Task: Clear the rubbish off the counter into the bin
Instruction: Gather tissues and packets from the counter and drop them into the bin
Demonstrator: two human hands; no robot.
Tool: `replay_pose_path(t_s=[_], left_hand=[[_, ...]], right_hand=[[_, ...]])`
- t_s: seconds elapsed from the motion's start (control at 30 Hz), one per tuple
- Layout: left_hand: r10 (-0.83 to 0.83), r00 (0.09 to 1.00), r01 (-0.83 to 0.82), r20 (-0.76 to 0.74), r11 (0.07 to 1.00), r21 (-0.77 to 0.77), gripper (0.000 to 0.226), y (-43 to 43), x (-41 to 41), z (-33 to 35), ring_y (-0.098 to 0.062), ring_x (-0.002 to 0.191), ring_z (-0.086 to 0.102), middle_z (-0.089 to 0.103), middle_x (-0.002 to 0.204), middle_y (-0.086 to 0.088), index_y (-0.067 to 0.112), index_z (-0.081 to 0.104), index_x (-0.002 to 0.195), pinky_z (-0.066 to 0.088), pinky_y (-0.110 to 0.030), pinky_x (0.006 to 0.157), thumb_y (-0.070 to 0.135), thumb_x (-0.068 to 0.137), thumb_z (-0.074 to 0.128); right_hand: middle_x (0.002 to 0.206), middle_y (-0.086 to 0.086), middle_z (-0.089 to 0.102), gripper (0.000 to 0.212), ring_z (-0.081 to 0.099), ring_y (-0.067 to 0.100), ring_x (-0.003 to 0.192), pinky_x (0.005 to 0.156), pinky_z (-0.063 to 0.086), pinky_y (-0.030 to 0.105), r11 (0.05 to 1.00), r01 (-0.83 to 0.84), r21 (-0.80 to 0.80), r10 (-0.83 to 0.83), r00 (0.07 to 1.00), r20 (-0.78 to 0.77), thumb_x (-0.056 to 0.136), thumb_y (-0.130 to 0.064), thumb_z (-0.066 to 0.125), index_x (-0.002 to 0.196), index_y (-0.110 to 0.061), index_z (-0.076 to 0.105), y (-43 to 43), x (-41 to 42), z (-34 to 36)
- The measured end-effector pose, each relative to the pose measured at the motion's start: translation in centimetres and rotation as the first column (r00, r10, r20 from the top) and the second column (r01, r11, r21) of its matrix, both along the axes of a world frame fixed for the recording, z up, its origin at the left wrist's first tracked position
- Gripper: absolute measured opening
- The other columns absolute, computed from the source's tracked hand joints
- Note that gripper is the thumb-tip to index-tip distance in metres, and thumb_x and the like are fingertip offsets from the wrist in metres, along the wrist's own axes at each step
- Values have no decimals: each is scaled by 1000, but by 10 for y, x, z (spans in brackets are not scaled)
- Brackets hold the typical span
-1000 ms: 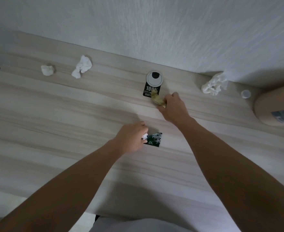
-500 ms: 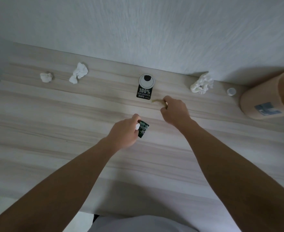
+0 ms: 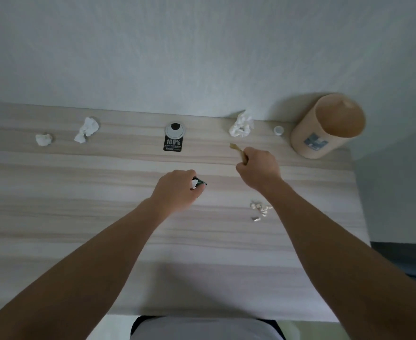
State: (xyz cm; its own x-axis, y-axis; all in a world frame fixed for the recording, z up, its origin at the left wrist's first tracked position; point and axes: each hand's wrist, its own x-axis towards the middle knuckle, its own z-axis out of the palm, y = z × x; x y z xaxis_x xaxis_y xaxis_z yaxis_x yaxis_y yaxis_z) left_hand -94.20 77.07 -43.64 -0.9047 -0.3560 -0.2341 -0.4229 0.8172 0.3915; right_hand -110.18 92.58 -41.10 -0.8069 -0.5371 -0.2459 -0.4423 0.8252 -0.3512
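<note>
Both hands fisted over counter (image 3: 79,217), left hand (image 3: 177,190) gripping perhaps wrapper (image 3: 200,182)

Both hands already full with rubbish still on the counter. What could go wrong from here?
1. The left hand clutches a green wrapper plus a white scrap; grabbing more may spill them.
2. The right hand pinches a thin yellowish strip by one end, so it may slip out on the way to the tan bin.
3. The small foil bits lie beside the right forearm and could be swept off the counter or missed.
</note>
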Motion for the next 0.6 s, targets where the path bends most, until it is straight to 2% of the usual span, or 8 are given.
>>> replay_pose_path(t_s=[0.13, 0.23, 0.33, 0.43, 0.6], left_hand=[[-18, 999, 18, -48, 1000, 6, 20, 35, -25, 17, -26, 77, 54, 57, 78, 0, 16, 52, 79, 37, -31, 63, 35, 88, 54], [-22, 997, 26, -77, 999, 48, 8, 61, -51, 29, -25, 78, 53, 55, 80, 1, 19, 50, 78, 37, -31, 64, 23, 83, 54], [-39, 993, 47, -110, 996, 75, 10, 91, -80, 43, -24, 77, 52, 53, 79, 2, 23, 47, 77, 35, -31, 63, 14, 78, 52], [-36, 985, 50, -169, 996, 78, 14, 121, -110, 52, -24, 78, 54, 56, 81, 2, 23, 49, 80, 41, -33, 64, 11, 77, 54], [-44, 966, 63, -255, 995, 71, 11, 166, -159, 63, -22, 72, 53, 57, 79, 2, 21, 50, 84, 36, -30, 60, 16, 82, 60]], right_hand=[[64, 2, 49, 19, 43, 19, 58, 47, 27, 27, 997, 65, -44, -66, 997, -32, 78, -13, 53, 67, -18, 39, 52, -16, 23], [68, 3, 50, 11, 46, 19, 60, 50, 33, 28, 988, 113, -104, -117, 992, -40, 78, -12, 54, 74, -15, 44, 92, -33, 36], [68, 1, 51, 9, 49, 19, 63, 52, 35, 28, 980, 145, -139, -153, 987, -51, 79, -13, 54, 77, -16, 46, 131, -53, 47], [65, 0, 47, 10, 47, 22, 61, 53, 34, 30, 974, 155, -163, -176, 977, -120, 76, -10, 55, 76, -14, 45, 169, -75, 57], [65, 1, 47, 12, 45, 23, 61, 48, 32, 30, 957, 207, -202, -237, 962, -138, 77, -8, 52, 71, -14, 43, 223, -108, 67]])
